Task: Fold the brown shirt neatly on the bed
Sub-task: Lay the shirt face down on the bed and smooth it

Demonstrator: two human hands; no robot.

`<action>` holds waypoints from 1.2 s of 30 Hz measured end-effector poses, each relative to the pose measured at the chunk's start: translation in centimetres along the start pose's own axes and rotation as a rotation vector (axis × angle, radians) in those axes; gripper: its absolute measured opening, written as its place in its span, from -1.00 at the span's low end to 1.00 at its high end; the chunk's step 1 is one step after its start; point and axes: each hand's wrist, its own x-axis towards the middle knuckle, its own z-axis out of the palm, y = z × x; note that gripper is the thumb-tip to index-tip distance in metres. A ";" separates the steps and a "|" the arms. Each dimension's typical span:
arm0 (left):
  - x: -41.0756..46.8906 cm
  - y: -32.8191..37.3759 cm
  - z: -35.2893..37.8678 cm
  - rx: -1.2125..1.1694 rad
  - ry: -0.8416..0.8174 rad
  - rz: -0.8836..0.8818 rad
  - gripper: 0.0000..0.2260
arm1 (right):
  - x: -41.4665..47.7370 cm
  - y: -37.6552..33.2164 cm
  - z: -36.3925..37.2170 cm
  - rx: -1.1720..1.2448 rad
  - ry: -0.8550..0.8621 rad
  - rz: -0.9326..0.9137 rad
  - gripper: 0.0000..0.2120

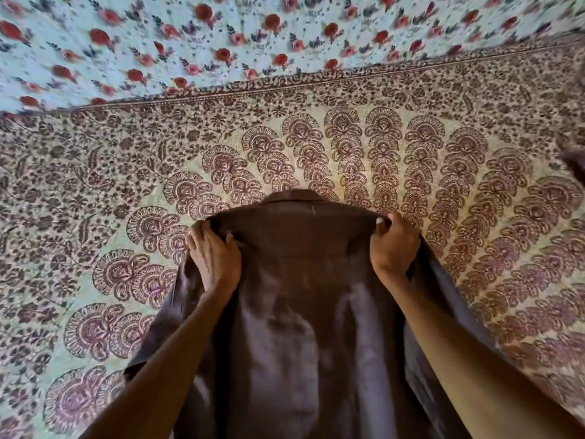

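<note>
We have our left hand (215, 258) and right hand (394, 245) with fingers clamped on the brown shirt (304, 312) at its shoulders, spread over the bed (95, 191), no fold visible yet.

One shirt (300, 312), two hands, two bedspreads.

The plain brown cloth shirt (297, 280) looks soft and matt, its weave fine, with paler, faintly sheened patches down its back. Under it the bed's cream cotton-like cover (316, 144), block-printed in maroon paisley, looks flat, matt and slightly grainy. Beyond lies a pale blue cloth printed with red roses (221, 36), also matt.
</note>
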 end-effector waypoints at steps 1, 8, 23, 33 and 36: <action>0.3 0.1 0.0 -0.022 0.030 0.005 -0.56 | 0.2 0.0 0.0 0.043 0.027 -0.015 -0.82; 1.2 1.9 -0.3 0.186 0.110 0.028 -0.72 | 1.0 -1.3 -0.1 -0.056 -0.001 0.011 -0.79; 7.5 8.1 0.2 -0.289 -0.284 0.202 -0.82 | 3.7 -8.3 0.4 0.480 -0.299 -0.267 -0.91; 9.6 7.3 2.6 0.019 -0.662 0.101 -0.52 | 4.4 -9.9 1.9 -0.067 -0.600 -0.219 -0.50; 9.6 7.5 2.5 -0.145 -0.534 0.147 -0.55 | 4.8 -10.1 2.4 0.028 -0.569 -0.137 -0.65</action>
